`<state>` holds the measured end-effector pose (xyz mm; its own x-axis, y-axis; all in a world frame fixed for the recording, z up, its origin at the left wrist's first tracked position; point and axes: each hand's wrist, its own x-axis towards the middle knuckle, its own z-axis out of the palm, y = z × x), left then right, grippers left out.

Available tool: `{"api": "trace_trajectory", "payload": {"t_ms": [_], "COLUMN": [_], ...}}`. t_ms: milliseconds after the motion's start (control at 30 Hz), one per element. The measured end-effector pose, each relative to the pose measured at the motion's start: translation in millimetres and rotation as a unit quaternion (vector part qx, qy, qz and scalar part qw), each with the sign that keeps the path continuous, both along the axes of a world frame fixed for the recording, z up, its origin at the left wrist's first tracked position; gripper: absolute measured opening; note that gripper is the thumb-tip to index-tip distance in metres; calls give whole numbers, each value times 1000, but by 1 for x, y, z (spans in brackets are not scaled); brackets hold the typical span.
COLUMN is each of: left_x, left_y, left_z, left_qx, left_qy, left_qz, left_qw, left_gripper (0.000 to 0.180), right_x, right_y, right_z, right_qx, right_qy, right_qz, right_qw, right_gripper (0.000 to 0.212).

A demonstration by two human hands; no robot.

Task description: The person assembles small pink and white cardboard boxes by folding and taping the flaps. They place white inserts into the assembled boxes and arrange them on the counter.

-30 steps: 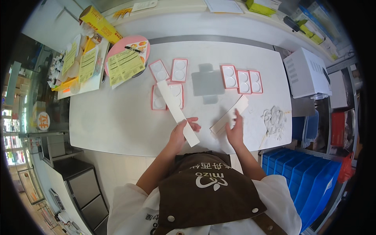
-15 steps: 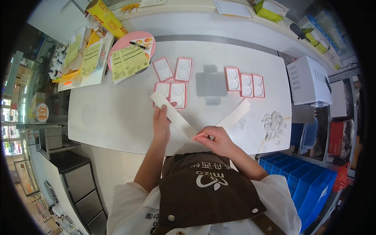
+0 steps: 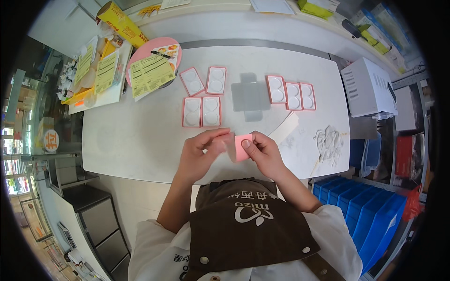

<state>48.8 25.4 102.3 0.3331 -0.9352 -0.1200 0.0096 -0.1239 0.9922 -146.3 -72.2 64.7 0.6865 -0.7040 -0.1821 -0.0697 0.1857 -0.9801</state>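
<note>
A card strip (image 3: 242,147), pink on one face and pale on the other, is bent between my two hands above the table's front edge. My right hand (image 3: 268,153) grips its pink end, with the thumb flat on the pink face. At the strip's blurred left part, the fingers of my left hand (image 3: 199,153) are pinched together. More pale strips (image 3: 284,128) lie just beyond my right hand. Ahead of my left hand sit pink-edged boxes (image 3: 211,111) with round white wells. A clear, cross-shaped plastic sheet (image 3: 251,97) lies flat to their right.
Three similar boxes (image 3: 293,95) stand at the right. Crumpled clear plastic (image 3: 329,144) lies near the table's right end. Yellow printed sheets (image 3: 151,75) and a pen rest on a pink round stand (image 3: 145,47) at the back left. Blue bins (image 3: 361,206) stand right of me.
The strip was stretched out diagonally toward the far left; now it is bent short, its pink face showing. My left hand has come nearer and to the right, beside my right hand.
</note>
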Motion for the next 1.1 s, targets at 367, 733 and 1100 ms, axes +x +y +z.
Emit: {"api": "trace_trajectory", "payload": {"t_ms": [367, 733, 1100], "left_x": [-8, -10, -15], "left_y": [4, 6, 3], "left_z": [25, 27, 31], "left_qx": [-49, -95, -96], "left_qy": [-99, -142, -203], "left_qz": [-60, -41, -15], "left_qw": [992, 984, 974], "left_gripper": [42, 32, 34], "right_x": [-10, -14, -10], "right_y": [-4, -8, -3], "right_z": [43, 41, 47], "right_qx": [88, 56, 52], "right_qy": [9, 12, 16], "right_qz": [25, 13, 11], "right_qw": [996, 998, 998], "right_gripper": [40, 40, 43]}}
